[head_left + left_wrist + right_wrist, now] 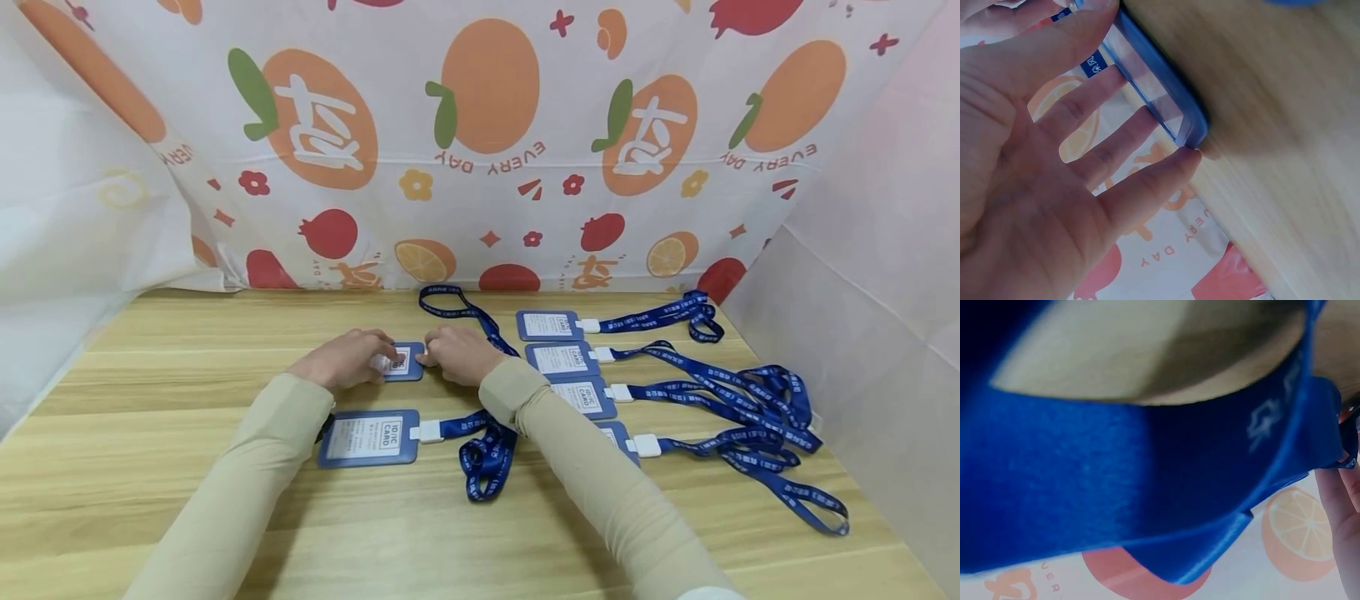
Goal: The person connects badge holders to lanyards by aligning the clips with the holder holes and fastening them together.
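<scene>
A blue ID card holder (408, 367) with a printed insert lies between both hands in the head view. My left hand (351, 358) holds it by its long edges: in the left wrist view the thumb lies along one edge and the fingertips touch the other. With curled fingers, my right hand (463, 353) pinches the holder's right end, hiding the clip there. A blue lanyard (487, 323) loops out behind that hand. In the right wrist view a lanyard strap (1210, 444) covers most of the hand's work.
Closer to me lies another card holder (366, 438) with a white clip (427, 431) and bunched lanyard (487, 458). On the right, several holders (558, 358) lie in a column, lanyards (720, 383) trailing right. A fruit-print cloth (487, 217) hangs behind the wooden table (187, 450).
</scene>
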A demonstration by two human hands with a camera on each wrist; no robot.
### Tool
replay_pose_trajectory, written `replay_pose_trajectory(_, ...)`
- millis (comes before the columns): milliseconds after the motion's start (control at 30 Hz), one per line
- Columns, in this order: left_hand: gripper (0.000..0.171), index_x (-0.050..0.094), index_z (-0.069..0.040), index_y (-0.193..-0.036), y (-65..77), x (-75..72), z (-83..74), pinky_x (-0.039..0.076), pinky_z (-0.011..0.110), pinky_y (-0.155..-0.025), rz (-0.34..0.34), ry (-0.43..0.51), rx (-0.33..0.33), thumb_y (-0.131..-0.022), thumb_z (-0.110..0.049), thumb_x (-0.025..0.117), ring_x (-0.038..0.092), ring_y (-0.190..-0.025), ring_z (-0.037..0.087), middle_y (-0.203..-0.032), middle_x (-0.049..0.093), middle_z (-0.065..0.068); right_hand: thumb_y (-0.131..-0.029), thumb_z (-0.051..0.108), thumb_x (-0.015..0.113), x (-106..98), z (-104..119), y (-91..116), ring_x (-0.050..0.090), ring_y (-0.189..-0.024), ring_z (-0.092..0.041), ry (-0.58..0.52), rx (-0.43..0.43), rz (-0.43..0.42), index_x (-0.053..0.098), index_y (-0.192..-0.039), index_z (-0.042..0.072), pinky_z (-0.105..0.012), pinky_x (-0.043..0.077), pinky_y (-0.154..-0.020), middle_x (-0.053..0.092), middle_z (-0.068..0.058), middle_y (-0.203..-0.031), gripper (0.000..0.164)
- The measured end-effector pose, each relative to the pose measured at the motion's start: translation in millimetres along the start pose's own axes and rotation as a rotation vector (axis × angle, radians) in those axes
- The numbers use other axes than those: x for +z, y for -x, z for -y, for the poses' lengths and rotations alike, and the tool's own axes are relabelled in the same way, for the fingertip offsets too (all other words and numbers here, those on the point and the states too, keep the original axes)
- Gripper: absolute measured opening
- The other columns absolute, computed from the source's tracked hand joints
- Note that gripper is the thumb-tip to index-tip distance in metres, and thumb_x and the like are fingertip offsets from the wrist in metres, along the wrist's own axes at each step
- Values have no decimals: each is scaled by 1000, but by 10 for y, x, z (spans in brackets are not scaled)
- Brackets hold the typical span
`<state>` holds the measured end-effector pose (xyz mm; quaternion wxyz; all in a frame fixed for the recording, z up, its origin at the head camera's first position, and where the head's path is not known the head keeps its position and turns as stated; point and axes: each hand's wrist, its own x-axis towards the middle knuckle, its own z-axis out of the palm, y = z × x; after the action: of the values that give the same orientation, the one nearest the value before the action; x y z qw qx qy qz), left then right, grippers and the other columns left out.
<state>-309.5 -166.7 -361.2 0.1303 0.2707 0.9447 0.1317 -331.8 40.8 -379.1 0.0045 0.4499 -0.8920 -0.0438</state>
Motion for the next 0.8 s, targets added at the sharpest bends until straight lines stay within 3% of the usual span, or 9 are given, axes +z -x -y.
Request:
replay_pose_trajectory(233,33,72,-1,-120,-3,17,-15,41,58,-106,-6,6,-19,-87,4,75,53,-126,44,-135,59,26,-105,18,58,-6,-13,9,66,-93,-14,-14,-11,5,72,-124,12,-19,53,-83,72,-6,-113,25)
replay_pose_trajectory(567,31,73,-4,-118,1,34,-43,41,58,-107,-7,-7,-39,-87,2,77,52,-127,44,-137,58,25,-101,12,65,-28,-15,24,67,-100,-15,-26,3,58,72,-125,10,-21,53,-87,74,-4,-110,26)
replay_pose_trajectory(800,30,74,-4,-117,4,24,-54,43,57,-105,-21,-28,-38,-87,2,76,57,-119,42,-131,59,24,-97,9,70,-22,-18,26,69,-104,-15,-35,14,45,73,-124,11,-19,52,-89,74,-4,-115,28)
